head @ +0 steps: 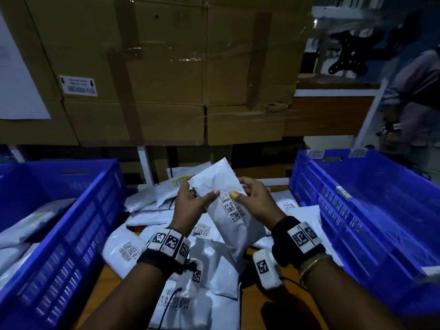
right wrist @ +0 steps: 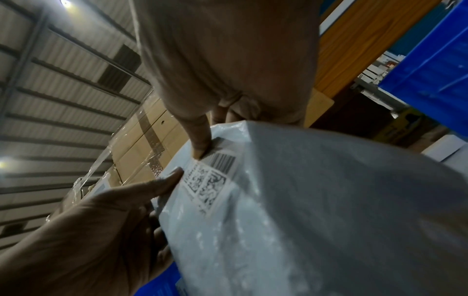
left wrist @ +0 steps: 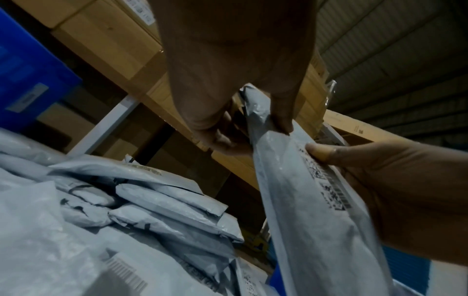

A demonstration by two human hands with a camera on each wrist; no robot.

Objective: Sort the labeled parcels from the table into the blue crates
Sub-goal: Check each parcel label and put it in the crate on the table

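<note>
I hold a white poly-mailer parcel up over the table, its printed code label facing me. My left hand grips its left edge, thumb on the front. My right hand grips the right edge, thumb pressed beside the label. The left wrist view shows the parcel edge-on between both hands. In the right wrist view the label sits under my right thumb. A heap of white labelled parcels covers the table below. Blue crates stand at the left and right.
Large cardboard boxes are stacked on a shelf right behind the table. The left crate holds a few white parcels; the right crate's visible floor is bare. Another person stands at the far right. A bit of wooden tabletop shows near me.
</note>
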